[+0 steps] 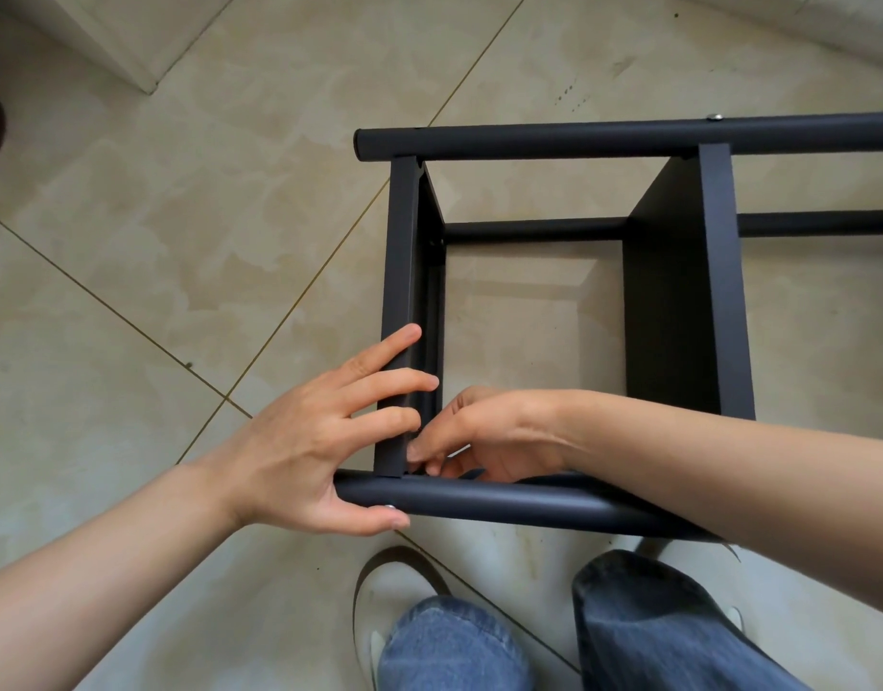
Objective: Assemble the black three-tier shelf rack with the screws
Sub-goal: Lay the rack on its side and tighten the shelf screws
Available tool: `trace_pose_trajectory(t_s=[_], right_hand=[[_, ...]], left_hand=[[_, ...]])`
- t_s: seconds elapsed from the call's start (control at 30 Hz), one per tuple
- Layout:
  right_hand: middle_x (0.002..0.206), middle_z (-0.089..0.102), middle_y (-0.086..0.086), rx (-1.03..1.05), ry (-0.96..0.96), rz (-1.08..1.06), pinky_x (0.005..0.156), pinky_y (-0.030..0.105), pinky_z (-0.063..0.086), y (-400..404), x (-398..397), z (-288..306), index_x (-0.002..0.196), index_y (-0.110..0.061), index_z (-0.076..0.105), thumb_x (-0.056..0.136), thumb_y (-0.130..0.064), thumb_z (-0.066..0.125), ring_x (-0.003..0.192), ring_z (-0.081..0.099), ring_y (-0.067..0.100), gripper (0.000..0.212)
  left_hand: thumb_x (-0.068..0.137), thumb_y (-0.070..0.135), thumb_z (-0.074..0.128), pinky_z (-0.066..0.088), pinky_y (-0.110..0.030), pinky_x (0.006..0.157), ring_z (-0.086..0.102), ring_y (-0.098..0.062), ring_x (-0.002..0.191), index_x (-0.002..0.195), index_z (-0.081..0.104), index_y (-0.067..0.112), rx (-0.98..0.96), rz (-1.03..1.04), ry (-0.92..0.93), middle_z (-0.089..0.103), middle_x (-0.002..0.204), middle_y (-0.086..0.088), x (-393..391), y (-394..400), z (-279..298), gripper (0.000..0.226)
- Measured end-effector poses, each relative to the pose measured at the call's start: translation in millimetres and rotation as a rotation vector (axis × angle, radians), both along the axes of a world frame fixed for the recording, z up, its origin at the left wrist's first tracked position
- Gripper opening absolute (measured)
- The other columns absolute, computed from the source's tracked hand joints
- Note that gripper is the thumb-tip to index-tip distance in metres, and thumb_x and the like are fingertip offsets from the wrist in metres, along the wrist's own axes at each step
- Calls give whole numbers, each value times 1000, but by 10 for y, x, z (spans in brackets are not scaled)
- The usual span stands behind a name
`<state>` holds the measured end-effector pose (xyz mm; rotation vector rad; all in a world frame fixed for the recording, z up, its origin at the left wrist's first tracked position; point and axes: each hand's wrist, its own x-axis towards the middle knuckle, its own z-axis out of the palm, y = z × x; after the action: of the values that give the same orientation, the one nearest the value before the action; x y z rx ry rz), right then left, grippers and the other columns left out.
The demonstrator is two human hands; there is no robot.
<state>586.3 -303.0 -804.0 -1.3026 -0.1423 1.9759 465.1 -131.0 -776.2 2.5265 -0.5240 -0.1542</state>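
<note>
Beige marble-look floor tiles [190, 271] with thin dark grout lines everywhere, white skirting up in the far corners. Black shelf rack [678, 291] lying on its side on the tiles, running out of frame to the right. Two shelf panels standing on edge between the round tubes, far tube [554, 141] up top, near tube [504, 502] right by the feet. Silver screw head [389, 507] poking out of the near tube at its left end, another screw [713, 116] on the far tube.

Left hand [309, 441] wrapped over that corner: fingers spread flat along the left shelf panel [402, 271], thumb tucked under the near tube just beside the screw head. Right hand [474, 436] reaching in from the right, fingertips bunched tight at the inside of the joint, pinching something small, can't make out what. Jeans and white shoes [384, 595] at the bottom.
</note>
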Motion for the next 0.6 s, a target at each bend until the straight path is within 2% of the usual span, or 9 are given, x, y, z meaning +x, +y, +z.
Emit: trace_pose_trajectory(t_s=[0.23,0.43,0.6], right_hand=[[66,64,2,13,-9,-20,73,32,46,46,-69,-38,55,-19,69,88,-11,64,62,59,15,35],[73,64,1,41,26,33,71,27,50,-28,24,-21,83,-13,70,90,-18,68,67,60,13,8],[78,62,4,50,1,10,80,34,45,5,-26,-40,75,-15,71,91,-17,67,69,59,15,17]], left_hand=[[86,59,65,27,-22,117,20,-31,153,107,68,8,-1,-2,1,52,143,-7,-3,-3,6,55],[86,59,66,29,-23,116,21,-31,153,106,67,7,-2,-3,-6,52,142,-8,-2,-2,-4,56],[86,59,66,28,-22,116,20,-31,153,107,67,8,-3,-4,-6,50,143,-6,-3,4,-9,55]])
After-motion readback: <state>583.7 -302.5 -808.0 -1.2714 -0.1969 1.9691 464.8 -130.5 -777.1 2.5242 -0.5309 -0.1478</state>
